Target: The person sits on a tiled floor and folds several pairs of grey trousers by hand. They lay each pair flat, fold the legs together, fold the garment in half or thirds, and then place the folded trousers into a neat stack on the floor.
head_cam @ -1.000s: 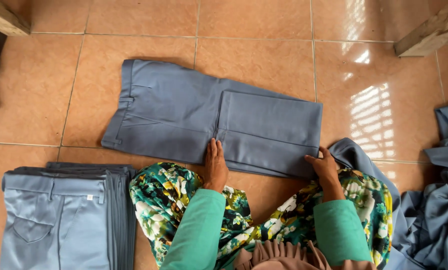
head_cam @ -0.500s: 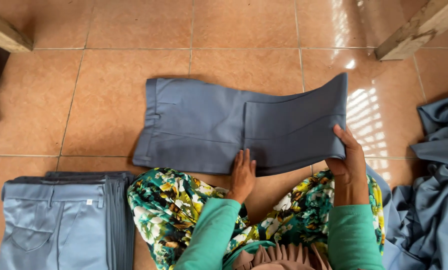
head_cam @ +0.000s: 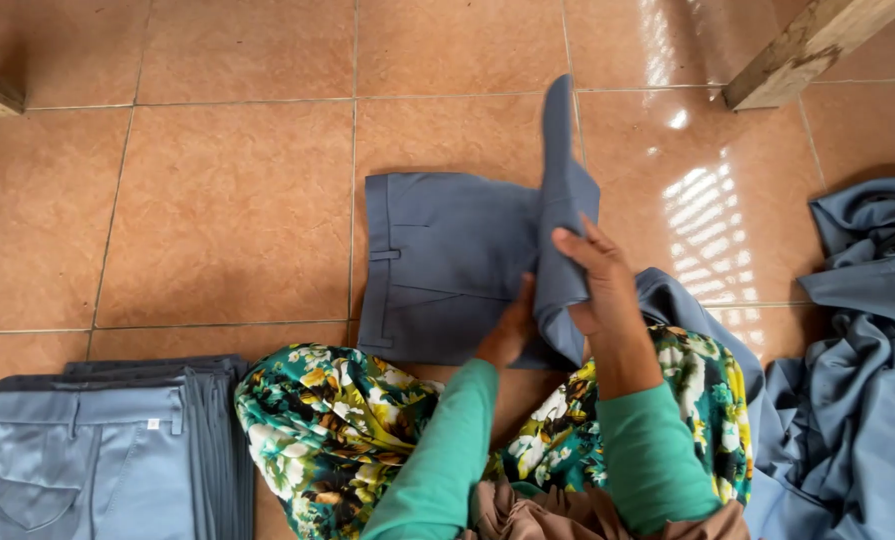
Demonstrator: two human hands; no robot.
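Since half a second ago, your right hand (head_cam: 595, 275) has lifted the leg end of the grey trousers (head_cam: 447, 270) off the floor and swung it up toward twelve o'clock, so that the cloth now stands on edge above the waist half instead of lying flat at three o'clock. Your grip there is closed on the raised fold, fingers wrapped over its near edge, which keeps the doubled layers together while they are in the air. Your left hand (head_cam: 507, 330) lies flat at the near edge of the trousers, at six o'clock from the waistband, fingers pressing the cloth rather than pinching it; it seems to pin the lower layer so the fold line stays put. The trousers lie on the tile floor (head_cam: 227, 200) directly ahead of your knees, waistband at nine o'clock. Their cloth is a smooth, matte blue-grey weave with a belt loop and crisp seams. At seven o'clock sits a neat stack of folded trousers (head_cam: 97, 450) of the same cloth, square-edged. At four o'clock a loose heap of grey cloth (head_cam: 847, 380) lies rumpled. Glossy terracotta tiles reflect window light, and your lap is draped in floral fabric (head_cam: 327, 420).
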